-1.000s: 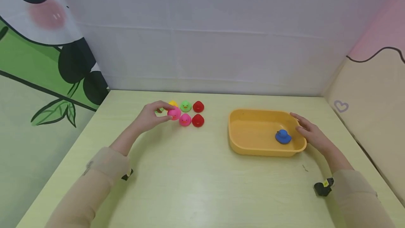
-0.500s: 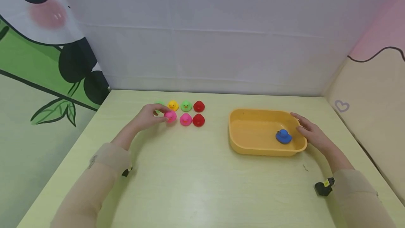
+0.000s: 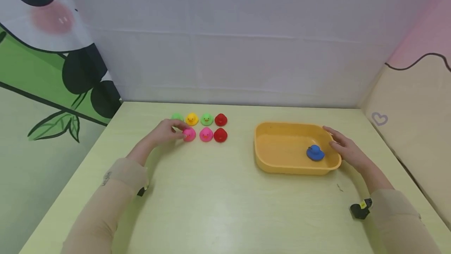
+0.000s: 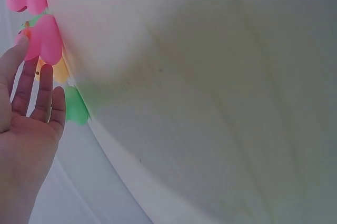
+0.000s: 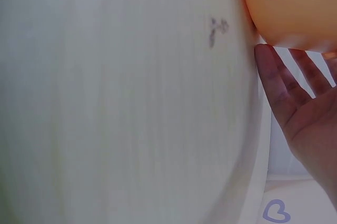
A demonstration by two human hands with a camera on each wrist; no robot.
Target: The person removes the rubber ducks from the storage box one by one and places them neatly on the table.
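Observation:
My left hand [image 3: 168, 132] pinches a pink rubber duck [image 3: 189, 135] between thumb and fingers, at the left end of the front row of ducks. In the left wrist view the thumb lies against this pink duck [image 4: 48, 41], low at the table. Beside it sit another pink duck [image 3: 206, 134] and a red duck [image 3: 220, 135]. My right hand [image 3: 347, 150] rests at the right end of a yellow tray [image 3: 282, 169], its fairly straight fingers touching the rim. A blue duck [image 3: 315, 153] lies inside the tray. The right wrist view shows the fingertips against the tray's outer wall [image 5: 300, 11].
Behind the front row stand a green duck [image 3: 177, 117], a yellow duck [image 3: 192, 119], a second green duck [image 3: 207, 119] and a red duck [image 3: 220, 119]. A pale cloth wall [image 3: 239, 66] rises at the table's back edge, with printed panels at both sides.
My left hand has moved the pink duck slightly left and down, away from the other pink duck, uncovering the yellow duck. The right hand and tray have stayed in place.

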